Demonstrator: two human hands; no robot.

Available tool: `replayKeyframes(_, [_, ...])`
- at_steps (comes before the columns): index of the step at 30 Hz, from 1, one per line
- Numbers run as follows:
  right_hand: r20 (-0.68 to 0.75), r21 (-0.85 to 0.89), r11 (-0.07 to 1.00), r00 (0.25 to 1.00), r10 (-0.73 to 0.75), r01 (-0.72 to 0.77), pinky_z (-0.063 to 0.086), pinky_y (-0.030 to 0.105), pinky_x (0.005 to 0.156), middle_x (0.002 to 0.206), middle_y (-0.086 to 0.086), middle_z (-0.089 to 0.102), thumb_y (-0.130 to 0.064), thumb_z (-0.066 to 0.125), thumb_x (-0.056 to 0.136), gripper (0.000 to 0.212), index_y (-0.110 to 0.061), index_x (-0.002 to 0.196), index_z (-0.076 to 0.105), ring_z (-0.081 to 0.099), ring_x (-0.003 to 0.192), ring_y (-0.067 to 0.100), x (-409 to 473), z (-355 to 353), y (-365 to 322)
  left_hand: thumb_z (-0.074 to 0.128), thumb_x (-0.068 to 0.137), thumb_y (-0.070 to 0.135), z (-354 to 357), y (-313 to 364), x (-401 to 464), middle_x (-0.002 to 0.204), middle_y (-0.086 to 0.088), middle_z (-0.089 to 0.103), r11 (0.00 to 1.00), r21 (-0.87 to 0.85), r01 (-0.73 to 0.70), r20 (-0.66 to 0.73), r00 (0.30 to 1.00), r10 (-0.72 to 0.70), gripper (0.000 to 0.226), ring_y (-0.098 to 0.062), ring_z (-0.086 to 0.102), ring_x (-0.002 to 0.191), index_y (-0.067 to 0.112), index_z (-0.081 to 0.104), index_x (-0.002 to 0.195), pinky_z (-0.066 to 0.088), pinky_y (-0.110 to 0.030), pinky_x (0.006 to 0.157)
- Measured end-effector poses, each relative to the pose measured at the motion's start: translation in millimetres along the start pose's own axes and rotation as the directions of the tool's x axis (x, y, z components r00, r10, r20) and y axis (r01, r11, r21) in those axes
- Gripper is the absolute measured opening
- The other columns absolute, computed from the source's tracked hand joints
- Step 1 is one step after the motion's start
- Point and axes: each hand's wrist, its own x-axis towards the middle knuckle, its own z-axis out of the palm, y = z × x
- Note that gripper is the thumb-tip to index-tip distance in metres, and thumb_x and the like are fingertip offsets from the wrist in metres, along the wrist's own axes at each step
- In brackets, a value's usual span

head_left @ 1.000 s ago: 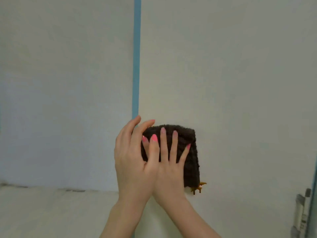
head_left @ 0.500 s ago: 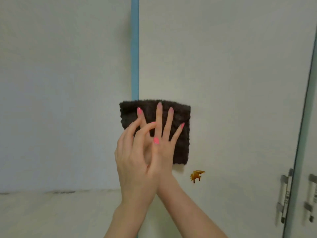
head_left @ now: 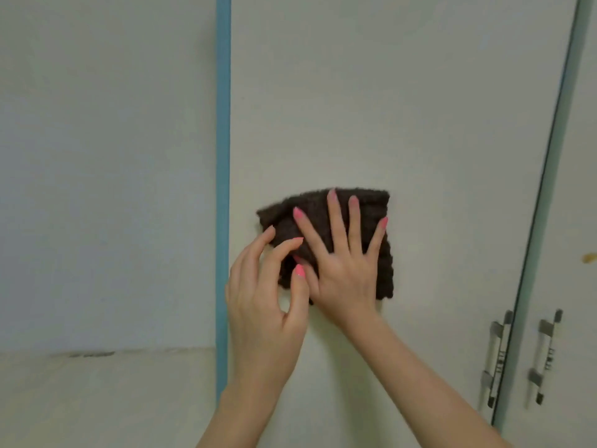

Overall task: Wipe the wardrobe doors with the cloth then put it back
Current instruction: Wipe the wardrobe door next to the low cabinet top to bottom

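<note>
I press my right hand [head_left: 345, 270] flat, fingers splayed, pinning the dark cloth [head_left: 326, 221] against the wardrobe door [head_left: 403, 108] so it wipes evenly — no clench. My left hand [head_left: 263, 302] hovers beside it, fingers loosely curled, holding nothing — only fingertips near the cloth's edge.

My right hand [head_left: 344, 270] hides the middle of the cloth [head_left: 361, 205]. Both forearms run off my bottom edge. At far right, an orange mark [head_left: 589, 257] is blurred and cut off.
</note>
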Motion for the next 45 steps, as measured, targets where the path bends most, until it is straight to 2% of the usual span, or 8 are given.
replayKeyframes(4, [-0.048,0.008,0.999,0.998,0.049,-0.049,0.006,0.061,0.115,0.156,0.017,0.022,-0.046,0.033,0.098,0.053,-0.029,0.148,0.028,0.013,0.146,0.032,17,-2,10,0.042,0.087,0.032,11,7,-4,0.133,0.012,0.047,0.999,-0.031,0.008,-0.025,1.0,-0.009,0.033,-0.005,0.04,0.125,0.031,0.057,0.116,0.025,-0.015,0.104])
replayKeyframes(8, [-0.023,0.031,0.981,0.981,0.191,-0.19,0.008,0.062,0.115,0.158,0.015,0.011,-0.048,0.023,0.101,0.055,-0.03,0.152,0.014,0.011,0.146,0.035,-67,17,-14,0.041,0.087,0.032,20,8,-13,0.131,0.009,0.05,0.998,-0.036,0.041,-0.044,0.998,-0.043,0.033,-0.007,0.041,0.123,0.029,0.059,0.114,0.028,-0.02,0.103])
replayKeyframes(13, [0.176,-0.082,0.995,0.982,0.069,-0.055,0.006,0.061,0.111,0.161,0.012,-0.002,-0.053,0.045,0.078,0.088,-0.031,0.153,0.005,-0.001,0.147,0.033,-206,25,-25,0.04,0.089,0.033,23,9,-23,0.13,0.012,0.047,1.0,0.014,0.028,0.008,1.0,-0.029,0.031,-0.004,0.039,0.123,0.034,0.056,0.115,0.029,-0.021,0.101])
replayKeyframes(24, [-0.035,0.01,0.984,0.984,0.177,-0.177,0.01,0.065,0.113,0.157,0.016,0.02,-0.051,0.032,0.097,0.056,-0.031,0.149,0.025,0.014,0.146,0.036,26,-6,46,0.042,0.088,0.03,36,21,-16,0.126,0.007,0.051,0.997,0.071,-0.043,-0.025,0.999,0.045,0.03,-0.007,0.042,0.12,0.028,0.058,0.112,0.033,-0.025,0.1])
replayKeyframes(31, [-0.026,0.034,0.976,0.976,0.214,-0.214,0.009,0.065,0.113,0.16,0.01,0.008,-0.048,0.041,0.092,0.066,-0.032,0.151,0.017,0.009,0.147,0.034,-86,12,46,0.044,0.086,0.028,60,20,-21,0.13,0.004,0.051,0.991,0.133,0.004,-0.027,1.0,0.0,0.031,-0.014,0.044,0.12,0.029,0.055,0.115,0.03,-0.022,0.101])
replayKeyframes(38, [0.144,0.022,0.985,0.976,0.165,-0.17,0.003,0.063,0.112,0.16,0.013,-0.005,-0.052,0.017,0.099,0.059,-0.031,0.152,0.005,-0.004,0.147,0.033,-161,8,75,0.045,0.087,0.026,66,20,-29,0.134,-0.003,0.051,0.964,0.264,-0.026,-0.002,1.0,0.028,0.036,-0.02,0.043,0.124,0.022,0.057,0.121,0.022,-0.018,0.103])
replayKeyframes(41, [0.075,0.033,0.935,0.933,0.351,-0.354,0.002,0.063,0.113,0.157,0.022,0.008,-0.051,0.02,0.099,0.061,-0.023,0.153,0.011,0.001,0.146,0.038,-104,-1,111,0.046,0.087,0.025,64,25,-32,0.134,-0.003,0.05,0.964,0.266,-0.026,-0.017,0.999,0.032,0.037,-0.021,0.043,0.124,0.022,0.056,0.122,0.023,-0.019,0.103])
replayKeyframes(45, [-0.018,0.112,0.76,0.764,0.645,-0.64,0.0,0.064,0.113,0.158,0.021,0.007,-0.052,0.021,0.099,0.064,-0.018,0.153,0.013,0.002,0.145,0.041,-30,-16,169,0.043,0.088,0.028,68,36,-40,0.135,-0.001,0.049,0.969,0.246,-0.023,-0.027,0.999,0.03,0.037,-0.019,0.041,0.124,0.024,0.055,0.122,0.021,-0.017,0.103])
